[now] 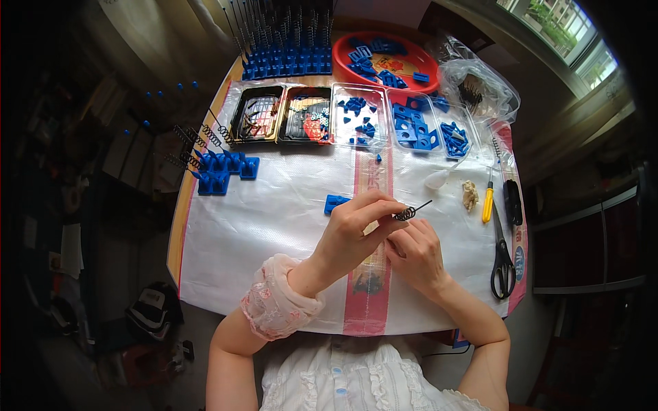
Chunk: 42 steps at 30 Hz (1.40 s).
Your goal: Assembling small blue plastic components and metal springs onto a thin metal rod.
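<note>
- Black spring [406, 214] is pinched by left hand [358, 222].
- Blue block [334, 204] is seen at left hand's ten o'clock.
- Right hand [418, 252] is curled; hold cannot be told.

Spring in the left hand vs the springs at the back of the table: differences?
Support: the held spring is pinched in the left hand; the rear springs stand on blue bases.
Pose: the held spring's straight end slants rightward in the picture; the rear springs stand roughly upright.
Count: the held spring is single; the rear springs are a dense cluster.
Shared: dark coiled wire.
</note>
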Available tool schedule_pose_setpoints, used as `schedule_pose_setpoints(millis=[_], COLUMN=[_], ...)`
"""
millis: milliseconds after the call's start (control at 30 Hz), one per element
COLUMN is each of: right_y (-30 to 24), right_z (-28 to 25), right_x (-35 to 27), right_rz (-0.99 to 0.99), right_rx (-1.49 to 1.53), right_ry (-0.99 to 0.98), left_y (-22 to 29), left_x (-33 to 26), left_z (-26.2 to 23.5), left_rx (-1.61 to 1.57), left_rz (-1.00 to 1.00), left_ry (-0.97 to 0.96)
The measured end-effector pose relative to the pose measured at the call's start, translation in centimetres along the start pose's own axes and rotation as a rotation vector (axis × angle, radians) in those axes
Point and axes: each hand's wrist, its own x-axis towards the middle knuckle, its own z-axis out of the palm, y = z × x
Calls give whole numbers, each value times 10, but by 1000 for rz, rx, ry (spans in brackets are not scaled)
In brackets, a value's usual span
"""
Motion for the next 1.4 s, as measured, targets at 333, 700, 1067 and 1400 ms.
schedule_pose_setpoints(millis=[333, 700, 1067, 1400], right_y=[-6, 3, -6, -7], right_z=[-3, -5, -14, -10], right_x=[5, 4, 5, 5], right_rz=[-32, 242, 499, 468], right_rx=[13, 166, 395, 406], right_ry=[1, -50, -170, -160], left_y=[-1, 0, -1, -1], left_x=[-1, 1, 0, 0], left_z=[-1, 1, 0, 0], left_rx=[1, -10, -15, -15], left_rz=[2, 3, -4, -1], left_ry=[-9, -5, 3, -5])
